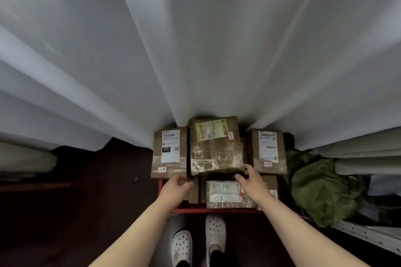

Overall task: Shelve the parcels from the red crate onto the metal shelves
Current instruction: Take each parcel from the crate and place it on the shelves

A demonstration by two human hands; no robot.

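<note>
A red crate (pixel 217 210) stands on the dark floor at my feet, filled with brown cardboard parcels. The middle parcel (pixel 216 147), wrapped in shiny tape with a yellowish label, lies on top. My left hand (pixel 175 188) is at its near left corner with fingers curled by the edge. My right hand (pixel 251 178) has spread fingers touching its near right corner. A parcel with a white label (pixel 170 151) lies to the left, another (pixel 269 151) to the right, and a taped parcel (pixel 225 194) sits lower between my wrists.
White curtain-like fabric (pixel 195 50) hangs over the upper view down to the parcels. A green bag (pixel 321 188) lies right of the crate. A perforated metal shelf edge (pixel 368 236) runs along the lower right. My two feet in white clogs (pixel 197 243) stand behind the crate.
</note>
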